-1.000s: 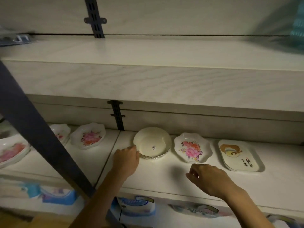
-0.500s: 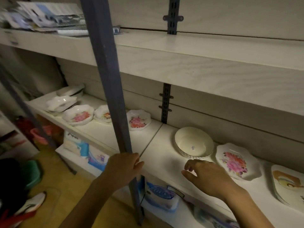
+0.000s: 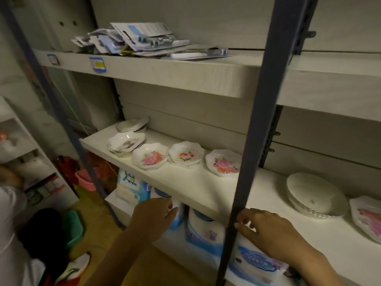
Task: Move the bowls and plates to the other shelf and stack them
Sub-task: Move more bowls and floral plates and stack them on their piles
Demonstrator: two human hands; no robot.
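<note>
On the middle shelf stand several scalloped floral dishes: one, another, a third beside the post. Further left lie a paler dish and a covered bowl at the back. To the right sit a plain white bowl and a pink-flowered plate at the frame edge. My left hand hovers empty below the shelf's front edge, fingers apart. My right hand is over the shelf front, fingers loosely curled, holding nothing.
A dark upright post crosses the view between my hands. The upper shelf holds a heap of packaged goods. Blue tissue packs fill the shelf below. A person crouches at the lower left, near a pink basket.
The view has swung left, so the left part of the shelf with more dishes shows. Both hands moved left along the shelf front, away from the white bowl, still empty.
</note>
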